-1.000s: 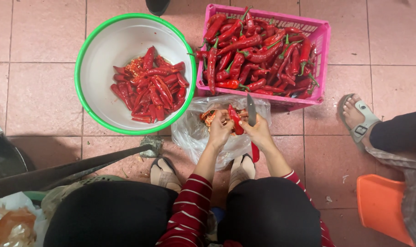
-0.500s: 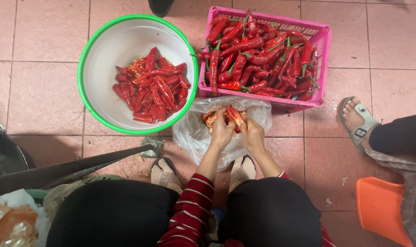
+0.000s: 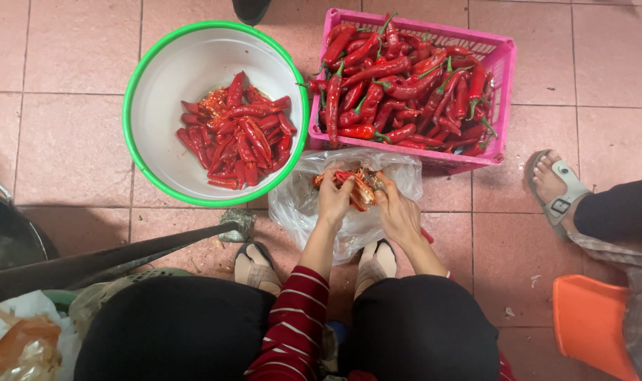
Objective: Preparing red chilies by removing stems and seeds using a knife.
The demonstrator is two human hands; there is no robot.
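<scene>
My left hand [image 3: 335, 201] and my right hand [image 3: 400, 213] are close together over a clear plastic bag [image 3: 298, 212] on the floor. Between them they grip a split red chili [image 3: 354, 185], and seeds and scraps lie in the bag below it. My right hand also holds a small knife [image 3: 379, 185], its blade mostly hidden by the fingers. To the upper left stands a white bowl with a green rim [image 3: 134, 85] holding cut red chilies [image 3: 236, 137]. A pink plastic crate [image 3: 505, 63] just beyond the bag is full of whole red chilies [image 3: 398, 85] with green stems.
The floor is pink tile. Another person's sandalled foot [image 3: 555, 187] and dark trouser leg are at the right, beside an orange stool [image 3: 592, 324]. A dark long handle [image 3: 109, 257] slants across the lower left. A dark pot [image 3: 3, 233] sits at the left edge.
Both hands have dropped lower over the bag with the chili. The knife blade, upright a second ago, is now tucked down among the fingers.
</scene>
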